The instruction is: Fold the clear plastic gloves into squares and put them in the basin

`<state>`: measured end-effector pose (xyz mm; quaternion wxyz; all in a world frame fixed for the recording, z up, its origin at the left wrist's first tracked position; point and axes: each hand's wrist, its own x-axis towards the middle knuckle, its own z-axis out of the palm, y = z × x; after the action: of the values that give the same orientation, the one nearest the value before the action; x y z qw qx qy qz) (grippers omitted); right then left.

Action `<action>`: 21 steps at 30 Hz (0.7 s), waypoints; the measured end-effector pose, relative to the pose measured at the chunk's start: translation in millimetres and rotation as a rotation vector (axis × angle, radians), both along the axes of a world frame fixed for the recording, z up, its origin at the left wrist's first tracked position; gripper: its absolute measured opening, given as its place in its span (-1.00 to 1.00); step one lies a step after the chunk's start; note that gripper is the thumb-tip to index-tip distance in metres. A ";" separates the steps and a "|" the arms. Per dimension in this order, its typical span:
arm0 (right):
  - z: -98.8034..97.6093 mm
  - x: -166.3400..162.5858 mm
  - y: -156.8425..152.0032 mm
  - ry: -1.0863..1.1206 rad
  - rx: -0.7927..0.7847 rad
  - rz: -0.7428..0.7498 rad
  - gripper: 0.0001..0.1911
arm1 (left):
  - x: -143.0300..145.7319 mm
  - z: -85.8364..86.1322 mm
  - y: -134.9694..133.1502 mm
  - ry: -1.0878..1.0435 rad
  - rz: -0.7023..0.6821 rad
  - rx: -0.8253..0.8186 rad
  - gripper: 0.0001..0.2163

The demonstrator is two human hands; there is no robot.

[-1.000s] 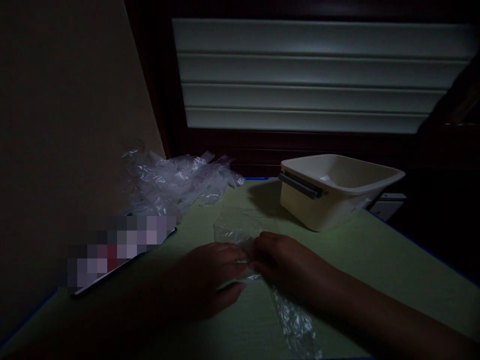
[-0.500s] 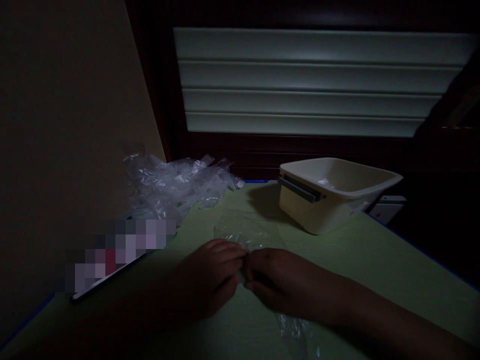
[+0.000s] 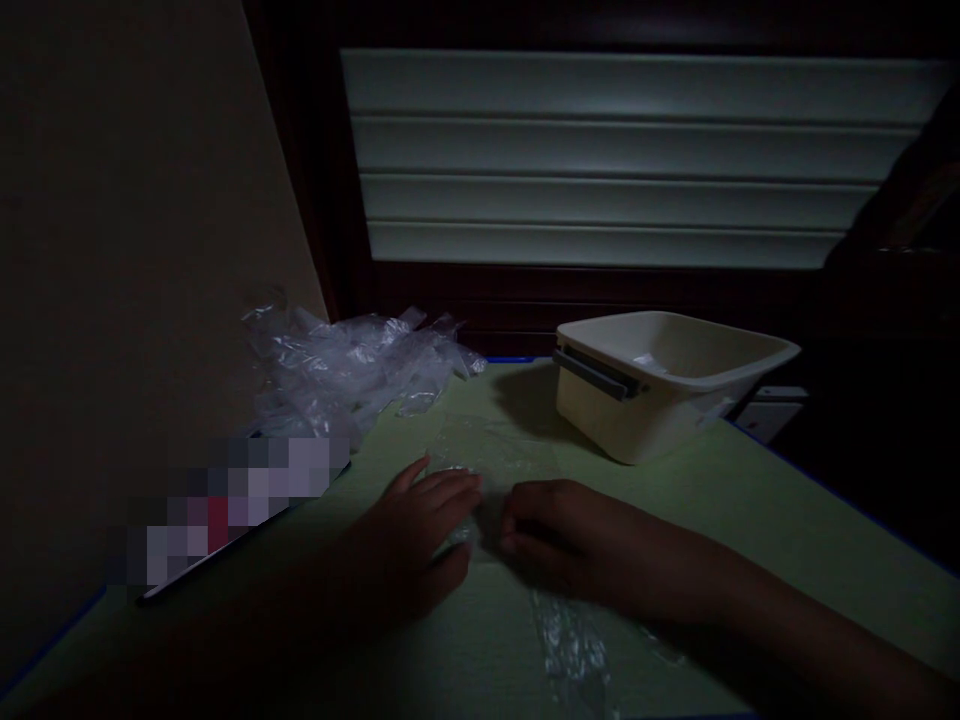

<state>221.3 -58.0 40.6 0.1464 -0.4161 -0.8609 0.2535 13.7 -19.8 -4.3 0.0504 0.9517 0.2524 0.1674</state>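
A thin clear plastic bag [image 3: 574, 650] lies spread on the table, passing beneath and between my hands. My left hand [image 3: 427, 525] rests low over its left side, fingers extended and apart, gripping nothing. Close by on the right, my right hand [image 3: 559, 530] is closed, thumb against curled fingers, with the see-through plastic at its fingertips. Dim light makes the exact pinch point hard to see.
Crumpled clear plastic bags [image 3: 352, 365] are heaped at the back left. A cream bin [image 3: 637, 420] with a grey handle stands at the back right. A blurred-out flat object [image 3: 247, 520] lies along the left edge of the green table [image 3: 810, 540].
My hands were pinched together at the plastic; now they have parted slightly. My left fingers have opened and spread, while my right hand stays closed. More plastic shows below.
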 end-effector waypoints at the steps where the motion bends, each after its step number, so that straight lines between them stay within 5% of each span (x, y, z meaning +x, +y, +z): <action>1: -0.1 1.9 2.3 0.004 0.007 -0.048 -0.84 | -0.5 0.4 0.4 0.007 0.001 -0.001 -0.58; 9: -16.9 6.8 14.6 0.038 0.049 -0.195 -0.87 | 0.0 8.7 -3.6 -0.115 -0.016 0.125 -0.62; 13: -17.3 3.1 13.0 0.116 0.005 -0.145 -0.83 | 4.9 17.6 -16.1 -0.169 -0.159 0.136 -0.79; 21: -3.9 10.8 10.1 0.151 -0.150 -0.044 -0.88 | 6.6 19.5 -18.0 0.065 -0.168 -0.016 -0.87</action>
<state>232.1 -47.9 36.8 0.1847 -0.4243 -0.8167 0.3447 20.2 -37.9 15.2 0.0635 0.9740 0.1745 0.1294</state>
